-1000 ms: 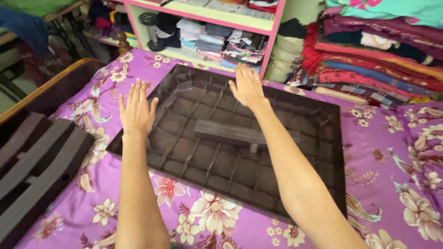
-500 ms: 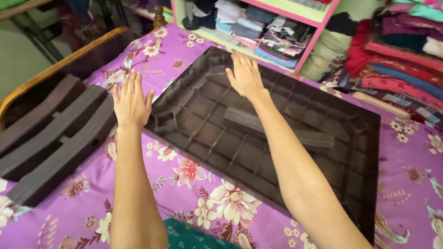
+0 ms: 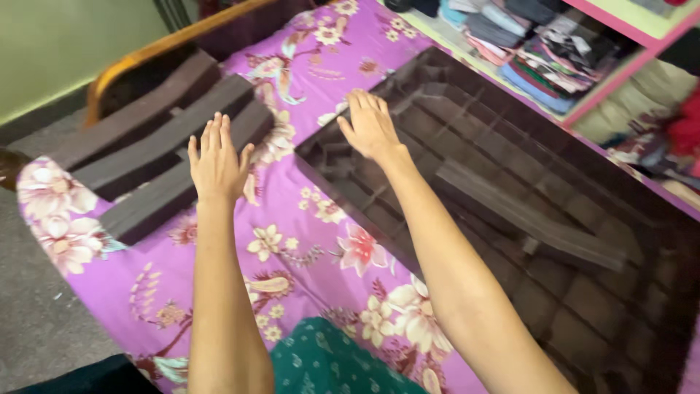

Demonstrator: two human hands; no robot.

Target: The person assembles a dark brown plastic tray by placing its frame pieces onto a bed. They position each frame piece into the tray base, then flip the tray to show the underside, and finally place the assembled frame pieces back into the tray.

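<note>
Dark ribbed plastic is lying under the right hand [image 3: 372, 128], whose fingers [image 3: 364, 102] are stretched nearly together and pressing flat on the near corner of the large brown panel [image 3: 525, 211], which is filling the right half of the frame on the bed. Left of centre, the left hand [image 3: 215, 157] is hovering with its fingers [image 3: 217, 128] straight and close, clamped on nothing, just beside the dark foam strips [image 3: 146, 157] at the upper left. Purple flowered bedsheet [image 3: 306, 241] is spreading beneath everything, and a pink shelf of folded clothes [image 3: 539, 44] is sitting at the upper right.
</note>
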